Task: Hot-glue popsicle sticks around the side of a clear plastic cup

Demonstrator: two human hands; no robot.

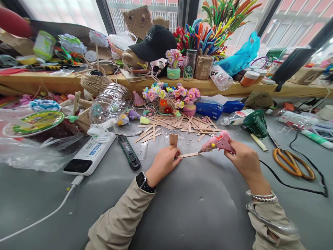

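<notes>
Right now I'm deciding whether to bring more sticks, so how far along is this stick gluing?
Early. Done: a few short sticks stand joined in the left hand. In hand: the right hand aims the pink glue gun at a flat stick that the left hand steadies. Left: a big pile of loose sticks lies unused behind.

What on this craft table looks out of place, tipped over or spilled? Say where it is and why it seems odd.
A clear plastic bottle lies on its side at the back left, beside the twine spool. Craft sticks lie scattered in a loose heap beyond the hands. Near the right hand, the glue gun cord trails across the table by the scissors.
</notes>
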